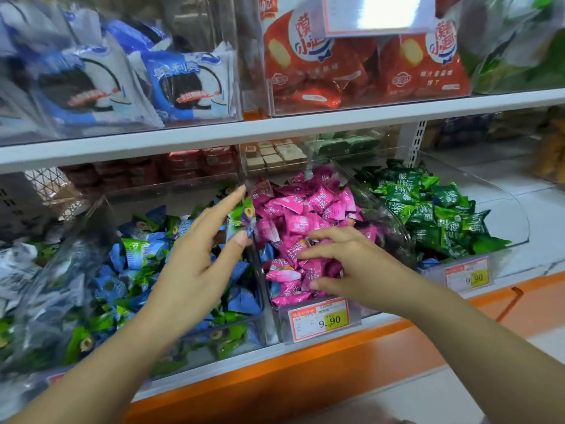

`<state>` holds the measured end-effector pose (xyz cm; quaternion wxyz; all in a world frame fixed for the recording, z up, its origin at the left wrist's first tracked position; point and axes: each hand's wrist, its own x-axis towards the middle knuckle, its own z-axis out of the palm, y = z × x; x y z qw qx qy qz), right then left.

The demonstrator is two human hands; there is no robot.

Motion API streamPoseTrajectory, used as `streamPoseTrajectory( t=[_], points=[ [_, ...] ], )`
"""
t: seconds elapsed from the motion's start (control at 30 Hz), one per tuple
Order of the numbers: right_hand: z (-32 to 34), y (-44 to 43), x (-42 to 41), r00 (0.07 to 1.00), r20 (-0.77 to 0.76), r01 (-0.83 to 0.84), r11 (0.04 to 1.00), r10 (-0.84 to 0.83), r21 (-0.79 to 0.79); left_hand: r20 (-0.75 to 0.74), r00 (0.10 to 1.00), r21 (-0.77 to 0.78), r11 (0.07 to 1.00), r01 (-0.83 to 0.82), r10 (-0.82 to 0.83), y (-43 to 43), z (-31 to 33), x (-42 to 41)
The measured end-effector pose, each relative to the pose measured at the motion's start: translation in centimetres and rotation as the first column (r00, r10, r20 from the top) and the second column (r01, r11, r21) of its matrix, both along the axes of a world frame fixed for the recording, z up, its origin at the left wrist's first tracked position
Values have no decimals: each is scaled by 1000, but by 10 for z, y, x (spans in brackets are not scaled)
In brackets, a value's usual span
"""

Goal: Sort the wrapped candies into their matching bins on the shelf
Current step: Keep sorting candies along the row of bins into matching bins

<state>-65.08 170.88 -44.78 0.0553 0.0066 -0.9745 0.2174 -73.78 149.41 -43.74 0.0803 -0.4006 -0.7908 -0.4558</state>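
Both forearms reach in from the bottom of the view toward the lower shelf, whose front edge is trimmed in orange. Three clear bins stand side by side along that front edge.

The right hand is over the middle bin, fingers spread and only lightly bent, their tips resting on the pink candies heaped there. It grasps nothing. A few blue wrappers show among the pink ones near the bin's left wall.

The left hand is above the left bin, which holds mixed blue and green candies. Its fingers are stretched straight toward the divider between the left and middle bins. A green-and-purple candy shows between forefinger and thumb, but it is blurred, and I cannot tell whether the hand pinches it.

The right bin holds dark green candies. One yellow-and-orange price tag is fixed to the front of the middle bin, another to the right bin.

On the upper shelf, clear boxes hold blue-and-white biscuit packs toward the left and red packs toward the right.
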Motion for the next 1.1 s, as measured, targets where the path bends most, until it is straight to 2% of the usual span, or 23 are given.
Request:
streamPoseTrajectory(
  t=[0.07, 0.2, 0.33, 0.43, 0.5, 0.57, 0.63, 0.7, 0.77, 0.83, 0.93, 1.03, 1.1],
  points=[
    [-1, 0, -5, 999, -1, 42, 998, -42, 55, 134, 991, 44, 999, -8, 2, -5, -2, -2],
    [0, 1, -12, 997, -28, 76, 997, -77, -23, 248, 969, 111, 994, -19, -9, -5, -2, -7],
    [6, 10, -14, 972, -120, 201, 979, -204, -36, 125, 981, 19, 988, -154, 150, -12, -3, -20],
    [11, 26, -11, 928, -201, 322, 947, -313, 10, -115, 944, -156, 933, -326, 310, -24, -6, -37],
    [10, 29, -11, 939, -170, 317, 944, -299, 91, -209, 918, -301, 871, -388, 337, -29, -9, -47],
    [6, 26, -12, 952, -131, 299, 932, -276, 205, -168, 926, -440, 815, -377, 337, -33, -15, -55],
    [10, 22, -11, 946, -185, 302, 927, -264, 221, -129, 935, -518, 782, -347, 330, -36, -20, -60],
    [21, 14, -9, 930, -288, 276, 950, -227, 143, -151, 932, -537, 765, -357, 329, -36, -20, -63],
    [28, -3, -7, 959, -258, 132, 991, -119, 32, -190, 924, -508, 773, -381, 331, -34, -18, -61],
    [24, -25, -7, 992, -120, -37, 999, 34, -19, -211, 937, -424, 838, -345, 278, -31, -16, -56],
    [3, -39, -16, 995, -6, -102, 990, 103, 100, -173, 981, -345, 928, -139, 83, -22, -12, -40],
    [1, -35, -24, 996, 9, -91, 987, 91, 134, -160, 982, -412, 911, 27, -101, -14, -14, -27],
    [7, -29, -26, 995, 62, -88, 985, 80, 148, -146, 979, -445, 893, 64, -143, -14, -17, -26]
  ],
)
